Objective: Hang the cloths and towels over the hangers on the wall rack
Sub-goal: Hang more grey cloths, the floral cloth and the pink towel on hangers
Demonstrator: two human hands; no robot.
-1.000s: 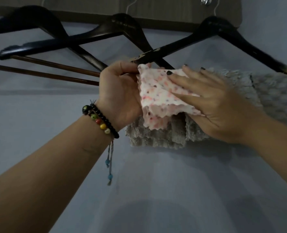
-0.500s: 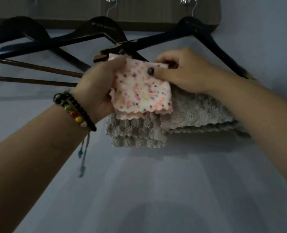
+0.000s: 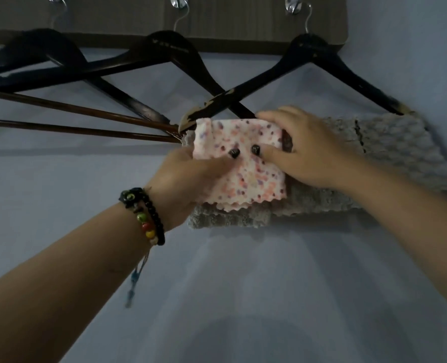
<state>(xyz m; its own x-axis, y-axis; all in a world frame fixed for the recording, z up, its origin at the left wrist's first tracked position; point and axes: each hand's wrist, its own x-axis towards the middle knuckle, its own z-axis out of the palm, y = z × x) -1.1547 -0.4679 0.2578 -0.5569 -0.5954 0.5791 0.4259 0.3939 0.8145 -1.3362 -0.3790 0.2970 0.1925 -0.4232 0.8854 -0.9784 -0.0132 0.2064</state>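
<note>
A small white cloth with pink and purple dots hangs folded over the bar of the right black hanger, in front of a grey textured towel that drapes over the same bar. My left hand pinches the dotted cloth at its left edge, thumb on the front. From the right, my right hand grips the cloth's upper right side, thumb on the front and fingers curled over the top. The hanger bar is hidden under the cloths.
A brown wooden wall rack with metal hooks runs along the top. Two more black hangers, one in the middle and one at the left, hang bare, with their brown bars reaching left. A plain pale wall lies below.
The view has tilted up, showing more of the rack. My right hand went from lying flat on the dotted cloth to gripping its top, and the cloth now hangs spread over the bar.
</note>
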